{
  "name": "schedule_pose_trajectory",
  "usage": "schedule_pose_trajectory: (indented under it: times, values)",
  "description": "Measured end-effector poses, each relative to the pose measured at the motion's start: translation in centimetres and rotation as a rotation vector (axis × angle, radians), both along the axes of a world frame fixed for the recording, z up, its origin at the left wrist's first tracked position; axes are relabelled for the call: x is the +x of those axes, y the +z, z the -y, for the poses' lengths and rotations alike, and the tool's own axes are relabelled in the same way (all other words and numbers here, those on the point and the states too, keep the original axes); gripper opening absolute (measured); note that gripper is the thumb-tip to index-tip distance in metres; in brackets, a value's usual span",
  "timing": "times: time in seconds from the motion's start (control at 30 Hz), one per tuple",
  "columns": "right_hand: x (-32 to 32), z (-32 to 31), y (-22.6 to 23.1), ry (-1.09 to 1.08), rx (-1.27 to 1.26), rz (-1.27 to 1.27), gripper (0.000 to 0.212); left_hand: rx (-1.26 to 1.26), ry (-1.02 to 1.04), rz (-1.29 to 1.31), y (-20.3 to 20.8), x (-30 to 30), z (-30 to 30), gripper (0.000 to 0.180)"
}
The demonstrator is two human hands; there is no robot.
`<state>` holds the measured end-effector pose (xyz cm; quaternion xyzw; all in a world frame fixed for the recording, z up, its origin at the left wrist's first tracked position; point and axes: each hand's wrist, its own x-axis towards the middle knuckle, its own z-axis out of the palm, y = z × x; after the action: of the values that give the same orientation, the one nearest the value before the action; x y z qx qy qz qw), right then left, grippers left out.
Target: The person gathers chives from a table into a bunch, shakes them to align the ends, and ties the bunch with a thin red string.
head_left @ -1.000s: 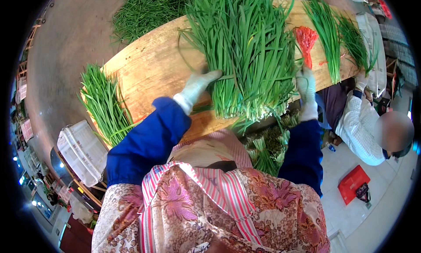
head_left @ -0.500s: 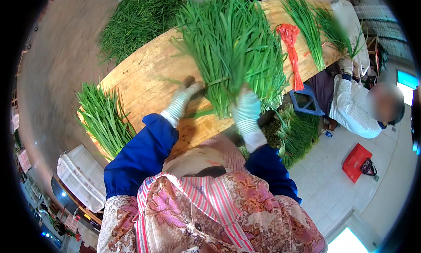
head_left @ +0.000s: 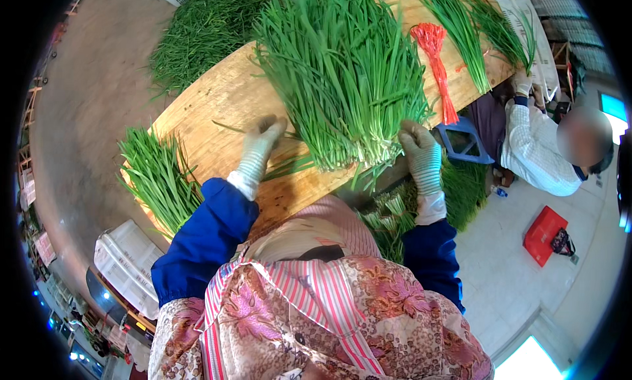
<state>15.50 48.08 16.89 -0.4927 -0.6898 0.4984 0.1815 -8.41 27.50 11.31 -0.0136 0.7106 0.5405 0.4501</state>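
A big heap of garlic chives (head_left: 342, 84) lies on the wooden table (head_left: 217, 97), pale cut ends toward me. Both my hands wear striped knit gloves. My left hand (head_left: 263, 135), left of the heap, is closed on a thin chive leaf (head_left: 227, 126) that sticks out past the glove. At the heap's near right corner, my right hand (head_left: 420, 148) has its fingers bent in against the stalk ends; whatever is between them is hidden. A few loose leaves (head_left: 289, 166) lie near the table's front edge.
A smaller chive bunch (head_left: 158, 179) lies at the table's left end. Red ties (head_left: 434, 61) and another chive bunch (head_left: 457, 34) lie right of the heap. A person (head_left: 543, 146) works at the far right, near a blue stool (head_left: 464, 140). More greens (head_left: 207, 34) are piled beyond the table.
My right hand has moved right, from the heap's front middle to its near right corner. The left hand has shifted slightly left, away from the heap, with the leaf.
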Motion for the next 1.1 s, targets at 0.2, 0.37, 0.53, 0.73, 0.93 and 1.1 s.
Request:
schedule_pose_trajectory:
  times: [0.2,0.37,0.53,0.73,0.93,1.1]
  values:
    - [-3.7,-4.4,9.7,0.384,-0.006,-0.222,0.038,-0.139,-0.669,-0.66,7.7,-4.9,4.9,0.046]
    - [-9.0,-5.1,13.7,0.604,-0.008,-0.556,0.071,0.349,-0.28,-0.605,19.5,-6.3,6.6,0.068]
    - [-13.4,-0.9,17.9,0.734,-0.704,-1.03,0.088,1.203,-0.178,0.067,24.1,-5.8,7.2,0.087]
    - [-16.5,3.1,21.4,0.924,-0.637,-0.94,0.082,1.271,-0.104,0.138,26.1,-4.5,8.1,0.073]
    - [-17.4,3.9,32.2,0.739,0.756,-1.011,0.049,0.749,0.244,-1.223,33.8,-1.8,14.4,0.057]
    - [-16.6,5.3,35.9,0.768,0.938,-1.067,0.046,0.573,0.414,-1.702,36.2,0.4,17.2,0.054]
